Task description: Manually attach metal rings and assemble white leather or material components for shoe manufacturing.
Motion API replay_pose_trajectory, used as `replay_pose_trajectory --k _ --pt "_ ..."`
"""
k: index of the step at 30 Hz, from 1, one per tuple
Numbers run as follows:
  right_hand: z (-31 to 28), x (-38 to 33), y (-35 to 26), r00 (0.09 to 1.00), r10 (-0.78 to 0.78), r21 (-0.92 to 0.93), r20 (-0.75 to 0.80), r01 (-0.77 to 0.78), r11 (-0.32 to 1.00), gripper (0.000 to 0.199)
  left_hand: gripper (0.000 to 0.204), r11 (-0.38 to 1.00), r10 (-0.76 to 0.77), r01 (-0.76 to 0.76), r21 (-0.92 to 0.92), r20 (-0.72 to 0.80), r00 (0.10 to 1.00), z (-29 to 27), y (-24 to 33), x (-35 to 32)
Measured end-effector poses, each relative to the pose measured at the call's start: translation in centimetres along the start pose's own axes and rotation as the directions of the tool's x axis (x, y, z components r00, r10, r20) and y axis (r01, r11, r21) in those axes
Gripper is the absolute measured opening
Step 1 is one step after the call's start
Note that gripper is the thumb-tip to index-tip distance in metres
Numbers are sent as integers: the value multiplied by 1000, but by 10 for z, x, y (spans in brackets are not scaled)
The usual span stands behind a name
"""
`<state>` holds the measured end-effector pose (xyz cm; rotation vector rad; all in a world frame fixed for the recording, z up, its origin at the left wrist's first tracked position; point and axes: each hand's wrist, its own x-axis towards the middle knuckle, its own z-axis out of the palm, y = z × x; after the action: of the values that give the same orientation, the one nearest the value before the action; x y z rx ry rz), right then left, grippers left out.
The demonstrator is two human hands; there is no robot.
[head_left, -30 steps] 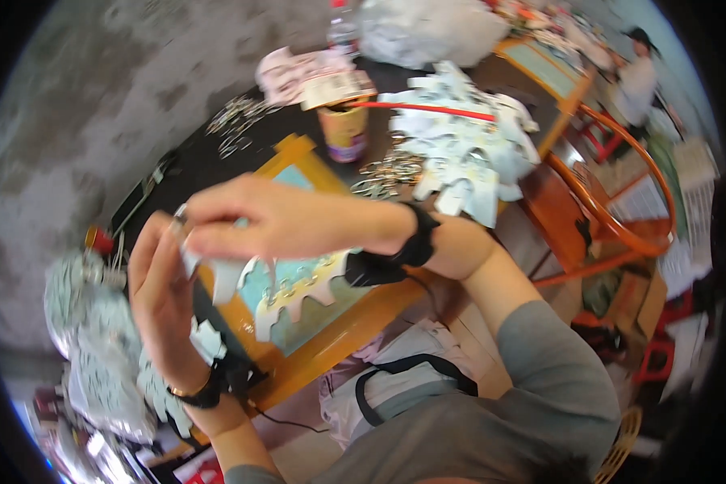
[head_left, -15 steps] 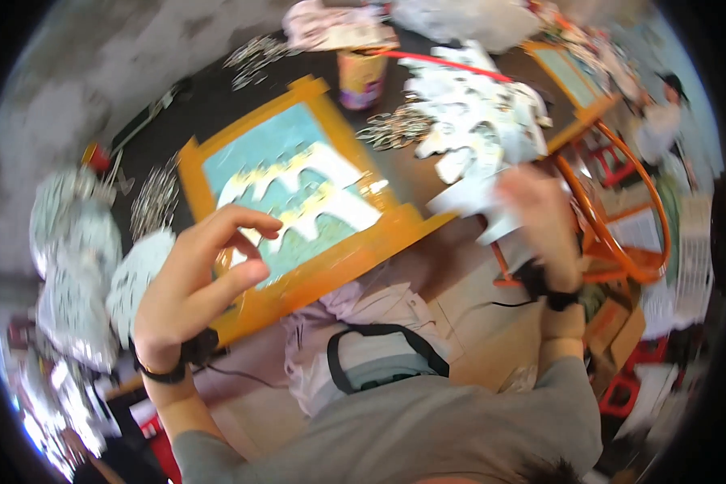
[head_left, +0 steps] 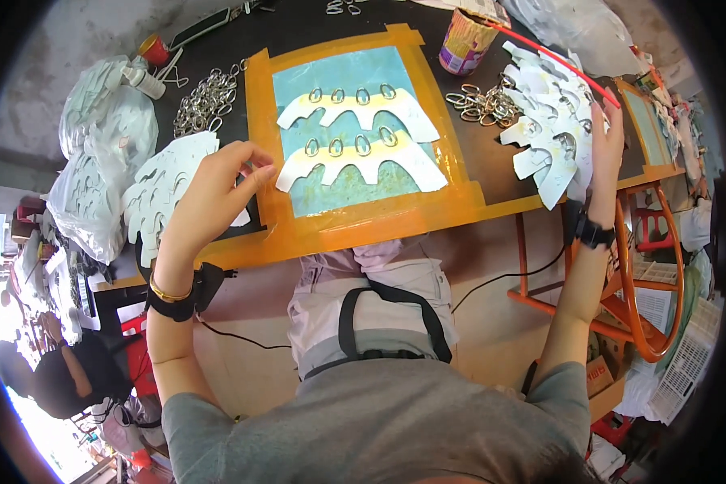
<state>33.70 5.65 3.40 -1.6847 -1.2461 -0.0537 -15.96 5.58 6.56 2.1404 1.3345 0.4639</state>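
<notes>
Two white scalloped pieces (head_left: 363,168) lie one behind the other on a blue-green board (head_left: 331,77) edged with brown tape. Each has yellowish glue on it and several metal rings standing along its scallops. My left hand (head_left: 214,185) hovers at the board's left edge, fingers loosely curved and apart from the thumb, with nothing visible between them. Below it lies a stack of white scalloped pieces (head_left: 165,173). My right hand (head_left: 607,149) touches the right side of a heap of ringed white pieces (head_left: 544,113), its fingers stretched and partly spread.
Metal rings lie in one pile (head_left: 208,101) left of the board and another (head_left: 484,105) to its right. A paper-wrapped can (head_left: 464,44) bears a long red stick (head_left: 557,60). Plastic bags (head_left: 97,177) sit far left; an orange chair frame (head_left: 669,306) stands right. Another person (head_left: 64,371) is at lower left.
My right hand has moved right and away, reaching the heap's far side. My left hand has shifted slightly, its fingers now more curled. The whole view has turned and the board appears straighter.
</notes>
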Motion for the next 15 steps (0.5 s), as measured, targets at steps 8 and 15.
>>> replay_pose_trajectory --k 8,15 --pt "43 -148 -105 853 -331 248 404 246 937 14 26 936 207 -170 310 -92 974 50 -42 19" --pt "71 -211 -163 688 -84 458 721 -383 802 12 35 860 -189 174 -479 17 982 56 -13 5"
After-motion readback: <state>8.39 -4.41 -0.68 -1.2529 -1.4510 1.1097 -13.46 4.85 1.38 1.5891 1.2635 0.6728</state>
